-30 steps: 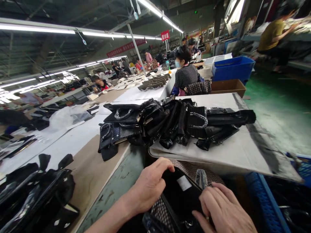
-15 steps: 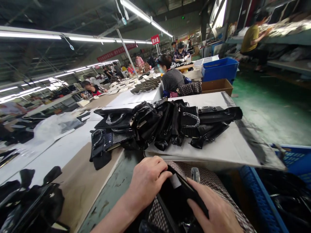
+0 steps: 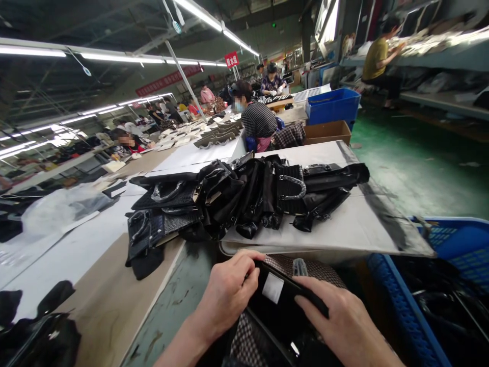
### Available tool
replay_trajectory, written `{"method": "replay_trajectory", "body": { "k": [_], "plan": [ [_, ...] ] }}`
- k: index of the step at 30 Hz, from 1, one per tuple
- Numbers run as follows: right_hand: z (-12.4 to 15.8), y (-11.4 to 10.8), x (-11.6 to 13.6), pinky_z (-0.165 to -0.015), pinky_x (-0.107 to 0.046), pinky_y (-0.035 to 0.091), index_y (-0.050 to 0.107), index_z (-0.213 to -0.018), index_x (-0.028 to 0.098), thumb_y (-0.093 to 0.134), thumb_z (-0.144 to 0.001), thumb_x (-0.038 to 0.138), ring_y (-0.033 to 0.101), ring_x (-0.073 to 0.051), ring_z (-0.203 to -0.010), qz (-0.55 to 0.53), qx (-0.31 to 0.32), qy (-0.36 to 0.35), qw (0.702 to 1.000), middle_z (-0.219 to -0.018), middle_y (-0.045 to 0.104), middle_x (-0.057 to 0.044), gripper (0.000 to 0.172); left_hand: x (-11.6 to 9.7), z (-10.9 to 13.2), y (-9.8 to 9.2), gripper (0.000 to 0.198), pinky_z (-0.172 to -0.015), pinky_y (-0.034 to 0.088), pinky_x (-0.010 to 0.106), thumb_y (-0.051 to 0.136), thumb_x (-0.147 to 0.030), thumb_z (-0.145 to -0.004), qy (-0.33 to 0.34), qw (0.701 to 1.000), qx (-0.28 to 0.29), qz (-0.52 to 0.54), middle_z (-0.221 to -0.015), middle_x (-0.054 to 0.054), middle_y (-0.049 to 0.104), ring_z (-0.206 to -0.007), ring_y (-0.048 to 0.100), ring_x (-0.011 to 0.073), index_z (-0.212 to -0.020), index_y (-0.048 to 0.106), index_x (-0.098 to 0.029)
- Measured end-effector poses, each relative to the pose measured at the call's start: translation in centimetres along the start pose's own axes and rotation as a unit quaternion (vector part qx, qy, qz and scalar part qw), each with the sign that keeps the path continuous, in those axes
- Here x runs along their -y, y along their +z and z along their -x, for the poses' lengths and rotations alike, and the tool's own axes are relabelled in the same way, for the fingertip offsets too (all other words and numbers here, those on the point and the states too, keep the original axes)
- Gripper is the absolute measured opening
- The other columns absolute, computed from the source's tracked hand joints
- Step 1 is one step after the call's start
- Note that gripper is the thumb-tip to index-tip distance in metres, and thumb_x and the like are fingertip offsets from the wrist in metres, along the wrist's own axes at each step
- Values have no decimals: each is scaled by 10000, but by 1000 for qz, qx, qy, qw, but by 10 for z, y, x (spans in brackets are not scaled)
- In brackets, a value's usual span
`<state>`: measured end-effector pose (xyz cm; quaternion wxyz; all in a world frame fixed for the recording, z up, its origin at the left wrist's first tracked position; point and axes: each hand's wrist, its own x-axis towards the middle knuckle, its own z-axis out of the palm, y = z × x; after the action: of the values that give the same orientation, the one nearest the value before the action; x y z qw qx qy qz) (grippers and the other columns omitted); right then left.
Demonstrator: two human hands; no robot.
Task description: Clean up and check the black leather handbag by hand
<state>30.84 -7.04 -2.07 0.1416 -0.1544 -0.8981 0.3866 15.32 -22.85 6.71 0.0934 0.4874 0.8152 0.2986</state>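
Between my hands is a black handbag (image 3: 282,326), its mouth spread so that the dark inside shows. A white label (image 3: 273,288) lies against its inner wall. My left hand (image 3: 233,290) grips the bag's far left corner, fingers curled over the edge. On the right side, my right hand (image 3: 332,311) pinches the rim, thumb inside and fingers outside. A plastic-wrapped handle (image 3: 300,267) sticks up just beyond the rim. Brown-and-white checked cloth (image 3: 248,336) lies below and behind the bag, over my lap. The bag's lower part is hidden.
Black handbags (image 3: 244,193) lie heaped on the white-covered table (image 3: 382,219) ahead. A blue crate (image 3: 405,311) of black goods stands at right. More black bags (image 3: 38,331) sit at lower left. Several people work beyond, near a blue bin (image 3: 332,106) and cardboard box (image 3: 328,132).
The view has turned slightly right. The bag's mouth is tilted so the white label shows more fully. Both hands keep hold of the rim.
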Motion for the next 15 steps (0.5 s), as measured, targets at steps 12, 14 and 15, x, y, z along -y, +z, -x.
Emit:
{"method": "replay_trajectory", "body": {
  "k": [12, 14, 15],
  "plan": [
    [2, -4, 1, -707, -332, 526, 501, -1105, 316, 461, -953, 184, 672, -190, -827, -29, -27, -76, 996, -1017, 660, 15, 205, 2, 3, 2, 203, -773, 459, 211, 492, -125, -916, 23, 999, -21, 15, -1102, -2, 635, -917, 622, 112, -725, 495, -194],
    [2, -7, 2, -716, -343, 512, 510, -1058, 311, 475, -950, 179, 657, -192, -807, -26, -10, -69, 997, -982, 648, 21, 174, 0, 4, 2, 204, -791, 461, 207, 492, -124, -917, 22, 999, -20, 26, -1125, 2, 630, -943, 621, 113, -726, 499, -194],
    [2, -9, 3, -715, -346, 505, 515, -1027, 306, 497, -944, 186, 650, -193, -796, -25, -2, -61, 998, -955, 643, 27, 147, 0, 5, 2, 204, -797, 460, 206, 492, -122, -916, 20, 999, -21, 29, -1132, 2, 628, -952, 620, 112, -726, 500, -194]
  ]
}}
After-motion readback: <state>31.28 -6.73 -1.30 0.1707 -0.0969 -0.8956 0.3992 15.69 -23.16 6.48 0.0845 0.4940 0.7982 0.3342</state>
